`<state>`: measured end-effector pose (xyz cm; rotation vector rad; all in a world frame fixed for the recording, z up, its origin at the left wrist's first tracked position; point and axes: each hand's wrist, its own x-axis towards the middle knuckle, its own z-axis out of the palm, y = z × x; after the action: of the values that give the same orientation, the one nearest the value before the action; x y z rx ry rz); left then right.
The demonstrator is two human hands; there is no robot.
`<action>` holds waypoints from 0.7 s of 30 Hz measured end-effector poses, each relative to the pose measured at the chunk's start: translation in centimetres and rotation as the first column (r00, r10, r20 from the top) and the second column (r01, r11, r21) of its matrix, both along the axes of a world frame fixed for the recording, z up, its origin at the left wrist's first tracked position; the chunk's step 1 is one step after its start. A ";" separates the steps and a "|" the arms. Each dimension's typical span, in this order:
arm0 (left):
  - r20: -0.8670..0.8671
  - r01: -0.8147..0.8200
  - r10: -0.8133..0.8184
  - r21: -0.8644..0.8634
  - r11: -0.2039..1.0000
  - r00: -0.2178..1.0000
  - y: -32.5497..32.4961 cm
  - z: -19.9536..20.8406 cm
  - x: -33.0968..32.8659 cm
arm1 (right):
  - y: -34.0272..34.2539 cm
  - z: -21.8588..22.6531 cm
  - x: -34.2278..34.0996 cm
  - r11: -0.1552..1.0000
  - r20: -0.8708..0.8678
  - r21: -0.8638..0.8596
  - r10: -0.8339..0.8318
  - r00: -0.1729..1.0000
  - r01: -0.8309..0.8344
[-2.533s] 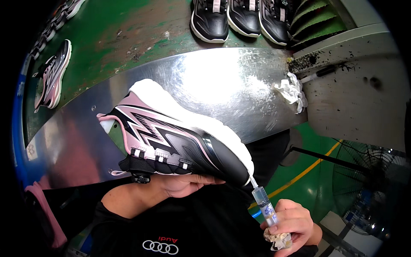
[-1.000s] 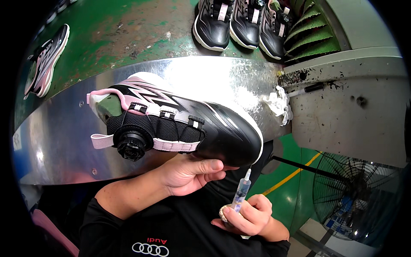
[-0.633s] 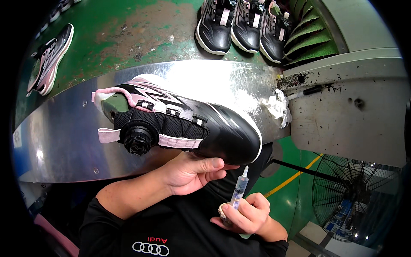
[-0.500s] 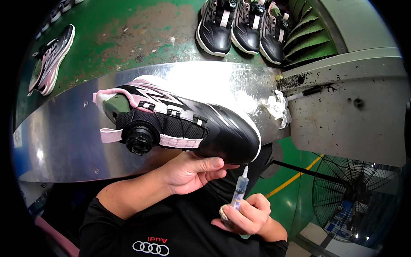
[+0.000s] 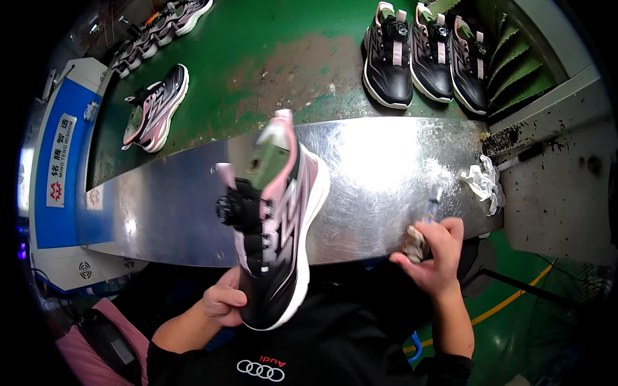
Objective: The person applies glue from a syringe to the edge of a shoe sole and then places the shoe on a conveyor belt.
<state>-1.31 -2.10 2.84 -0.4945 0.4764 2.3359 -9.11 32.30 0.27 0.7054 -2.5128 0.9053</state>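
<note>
Shoe point(image 5: 281, 238), black and pink with a white sole, is in the left hand point(image 5: 225, 299), in front of the person and above the near edge of the bench's metal sheet point(image 5: 174, 219). Toe end points toward the person's body; heel end points away, over the sheet. Sole faces right; the black dial point(image 5: 228, 211) and the pull tabs face left. A green insert point(image 5: 269, 161) shows in the shoe opening. Contact between shoe and sheet cannot be determined.

Left hand: closed on the toe end, thumb against the upper. Right hand point(image 5: 438, 251): fingers curled around a syringe point(image 5: 433, 207), tip directed away from the person, outline blurred by motion. A pale crumpled wad point(image 5: 415, 248) sits at the same grip, beside the thumb. Syringe and shoe are well apart.

Crumpled white paper point(image 5: 484, 183) lies at the right end of the sheet, just beside a marker point(image 5: 524, 154). Three matching shoes point(image 5: 430, 61) stand side by side on the green bench top point(image 5: 277, 29), beyond the sheet at right. One further shoe point(image 5: 158, 109) rests at left; a row of shoes point(image 5: 158, 35) occupies the far left corner.
</note>
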 end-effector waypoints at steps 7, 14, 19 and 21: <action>-0.372 -0.085 -0.027 -0.280 0.956 0.928 3.6 -0.4 -10.5 | -0.6 -1.9 -2.7 0.991 0.047 -0.104 -0.081 0.996 0.085; -0.361 -0.073 -0.108 -0.454 0.888 0.926 6.0 -2.6 -21.3 | -1.2 -2.3 -2.3 0.982 0.128 -0.121 -0.129 0.983 0.145; -0.431 -0.315 0.049 -0.574 0.756 0.901 -1.9 -2.1 -17.8 | -0.6 -2.8 -2.5 0.971 0.135 -0.213 -0.080 0.988 0.108; -0.575 -0.587 0.246 -0.540 0.603 0.781 -8.6 -3.2 -17.1 | -0.5 -2.2 -2.0 0.973 0.132 -0.207 -0.076 0.988 0.102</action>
<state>-18.46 -10.67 -0.40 -0.4296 1.6969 2.6812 -11.11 31.78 -1.88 0.4777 -2.4792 1.1965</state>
